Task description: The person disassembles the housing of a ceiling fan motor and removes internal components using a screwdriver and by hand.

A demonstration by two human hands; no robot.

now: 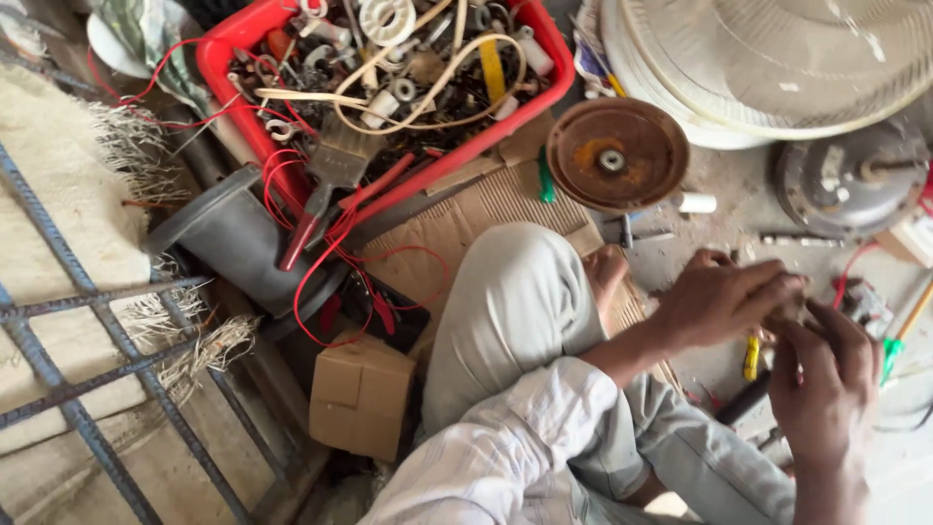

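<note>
Both hands meet low at the right: the left hand (724, 297) and right hand (821, 374) are clenched together around a small part (789, 313), mostly hidden between the fingers, held above the floor by the knee (515, 282). The work looks mid-way, I'd say: a rusty disc (617, 154), motor housing (850, 180) and fan guard (777, 58) lie apart, nothing assembled yet, and the red tray (228, 68) of spares sits unreached.

We see the left hand (724, 297) and right hand (826, 379) meeting at the right, fingers (777, 287) curled together, left sleeve rolled at the forearm.
</note>
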